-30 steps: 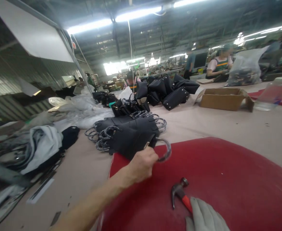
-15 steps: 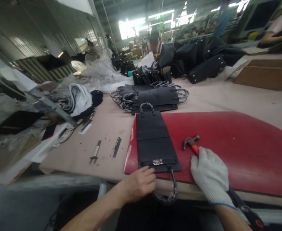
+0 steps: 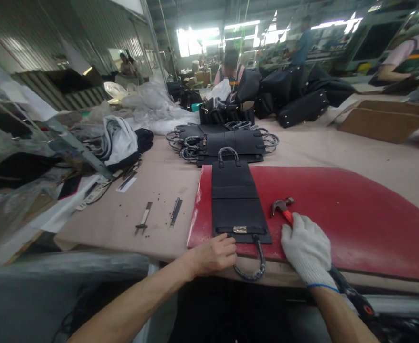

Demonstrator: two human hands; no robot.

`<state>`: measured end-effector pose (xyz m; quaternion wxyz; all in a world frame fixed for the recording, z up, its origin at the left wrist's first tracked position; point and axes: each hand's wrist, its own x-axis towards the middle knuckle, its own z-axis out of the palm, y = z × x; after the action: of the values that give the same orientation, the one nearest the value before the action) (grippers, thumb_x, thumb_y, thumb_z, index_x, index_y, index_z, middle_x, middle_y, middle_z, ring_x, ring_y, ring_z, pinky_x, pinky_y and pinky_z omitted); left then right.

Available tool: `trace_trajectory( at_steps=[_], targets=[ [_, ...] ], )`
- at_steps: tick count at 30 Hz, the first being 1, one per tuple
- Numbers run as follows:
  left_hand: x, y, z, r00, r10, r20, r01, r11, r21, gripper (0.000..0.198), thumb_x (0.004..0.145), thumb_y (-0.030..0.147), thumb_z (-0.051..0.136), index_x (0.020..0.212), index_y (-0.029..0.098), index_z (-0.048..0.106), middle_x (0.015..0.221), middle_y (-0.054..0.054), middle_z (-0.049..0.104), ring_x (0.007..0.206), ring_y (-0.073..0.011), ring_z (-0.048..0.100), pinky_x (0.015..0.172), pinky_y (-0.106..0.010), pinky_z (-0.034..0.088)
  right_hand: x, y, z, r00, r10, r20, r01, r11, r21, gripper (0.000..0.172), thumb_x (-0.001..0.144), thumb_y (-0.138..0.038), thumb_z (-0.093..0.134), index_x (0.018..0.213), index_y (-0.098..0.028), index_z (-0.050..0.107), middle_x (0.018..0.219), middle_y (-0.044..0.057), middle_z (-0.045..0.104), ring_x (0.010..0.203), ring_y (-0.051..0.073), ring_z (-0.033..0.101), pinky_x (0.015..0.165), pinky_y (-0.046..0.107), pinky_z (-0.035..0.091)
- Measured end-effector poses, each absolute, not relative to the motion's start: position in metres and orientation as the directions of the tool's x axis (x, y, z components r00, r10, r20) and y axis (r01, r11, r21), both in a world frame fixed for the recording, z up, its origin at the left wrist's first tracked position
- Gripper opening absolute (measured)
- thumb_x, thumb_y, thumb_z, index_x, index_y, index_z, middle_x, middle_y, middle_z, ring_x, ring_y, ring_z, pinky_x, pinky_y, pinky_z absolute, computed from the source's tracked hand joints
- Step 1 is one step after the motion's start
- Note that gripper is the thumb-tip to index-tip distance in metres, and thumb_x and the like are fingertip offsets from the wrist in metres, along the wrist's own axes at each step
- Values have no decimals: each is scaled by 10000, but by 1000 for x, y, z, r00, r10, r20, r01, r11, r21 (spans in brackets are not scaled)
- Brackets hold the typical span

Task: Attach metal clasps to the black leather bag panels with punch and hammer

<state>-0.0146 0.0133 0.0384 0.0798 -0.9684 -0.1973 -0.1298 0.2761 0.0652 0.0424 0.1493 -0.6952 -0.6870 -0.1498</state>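
A black handbag panel point(image 3: 232, 209) lies flat on the red mat point(image 3: 352, 219), with a metal clasp point(image 3: 240, 229) on a strap near its close end. Its near handle point(image 3: 262, 259), wrapped in clear film, curves over the table edge. My bare left hand point(image 3: 216, 255) has curled fingers at the panel's near edge by the left base of this handle; the exact grip is hidden. In a white knit glove, my right hand point(image 3: 307, 247) is wrapped around a claw hammer point(image 3: 282, 206). The hammer's head rests on or just above the mat, right of the panel.
Two slim metal tools point(image 3: 145, 219) lie left of the mat among small dark bits. More black panels point(image 3: 230, 143) with wrapped handles are stacked behind. Black bags point(image 3: 277, 90), a cardboard box point(image 3: 381, 119) and clear plastic film point(image 3: 152, 107) sit farther back. Other people work beyond.
The panel sits slightly farther right on the mat, with my left hand still at its near edge. My right hand keeps its hold on the hammer. The view has shifted a little.
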Motion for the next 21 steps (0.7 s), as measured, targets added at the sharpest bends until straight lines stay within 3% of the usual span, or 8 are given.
trace_trajectory(
  at_steps=[7, 10, 13, 15, 18, 21],
  targets=[
    [-13, 17, 39, 892, 356, 278, 397, -911, -108, 182, 1018, 167, 500, 894, 140, 630, 907, -85, 650, 941, -217, 633, 912, -378, 494, 283, 74, 46, 28, 953, 302, 999, -17, -40, 563, 977, -427, 381, 1282, -33, 643, 1154, 272, 680, 921, 381, 653, 772, 486, 468],
    [-12, 17, 35, 886, 381, 262, 419, -902, -103, 204, 1025, 173, 487, 893, 141, 639, 903, -86, 650, 919, -210, 625, 878, -372, 482, 278, 76, 53, -30, 930, 366, 1000, 30, 5, 612, 963, -446, 349, 1299, -21, 634, 1093, 298, 678, 881, 424, 645, 752, 543, 454],
    [-11, 16, 35, 872, 419, 253, 451, -889, -81, 233, 1033, 184, 461, 902, 146, 650, 918, -91, 655, 953, -216, 626, 918, -392, 479, 259, 76, 61, -167, 812, 560, 984, 176, 38, 599, 962, -439, 358, 1352, -52, 595, 1196, 295, 658, 1005, 447, 630, 864, 588, 445],
    [-13, 15, 37, 868, 441, 230, 463, -885, -51, 219, 1023, 181, 459, 952, 138, 661, 984, -107, 664, 1020, -229, 627, 974, -411, 478, 242, 77, 59, -309, 724, 617, 926, 378, 19, 548, 973, -433, 384, 1328, -74, 599, 1256, 261, 653, 1088, 416, 622, 959, 552, 455],
    [-20, 9, 42, 863, 466, 197, 470, -882, 31, 226, 965, 122, 478, 1105, 107, 655, 1200, -142, 650, 1193, -234, 588, 1073, -384, 465, 221, 79, 41, -524, 642, 560, 761, 648, -32, 460, 985, -404, 405, 1249, -104, 633, 1234, 207, 674, 1118, 356, 624, 1004, 498, 473],
    [-35, -2, 46, 767, 577, 282, 557, -816, 155, 319, 937, 79, 447, 1197, 100, 630, 1332, -139, 614, 1280, -203, 553, 1108, -314, 469, 212, 80, 21, -557, 661, 502, 730, 678, -82, 434, 984, -378, 414, 1240, -122, 653, 1269, 182, 667, 1171, 340, 602, 1044, 529, 452]
  ],
)
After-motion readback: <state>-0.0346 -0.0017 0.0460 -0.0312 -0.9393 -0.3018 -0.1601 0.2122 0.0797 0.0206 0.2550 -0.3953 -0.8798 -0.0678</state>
